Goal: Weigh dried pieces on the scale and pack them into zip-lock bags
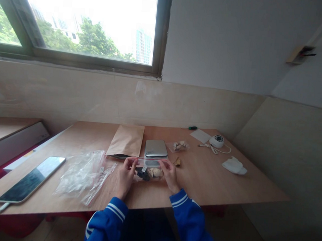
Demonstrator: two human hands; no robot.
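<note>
A small clear zip bag (149, 171) with dark and pale pieces inside lies on the wooden table (217, 182) right in front of me. My left hand (126, 176) pinches the bag's left top corner along the pink seal strip. At the right top corner my right hand (169, 175) pinches the same strip. Both wrists wear blue sleeves with white stripes. Just behind the bag stands a small silver kitchen scale (156, 148).
A brown paper pouch (126, 141) lies left of the scale. A pile of empty clear bags (84, 174) and a phone on a cable (33, 179) lie at left. Another filled small bag (179, 146), a loose piece (177, 162), a white round device (217, 141) and white cloth (234, 165) lie at right.
</note>
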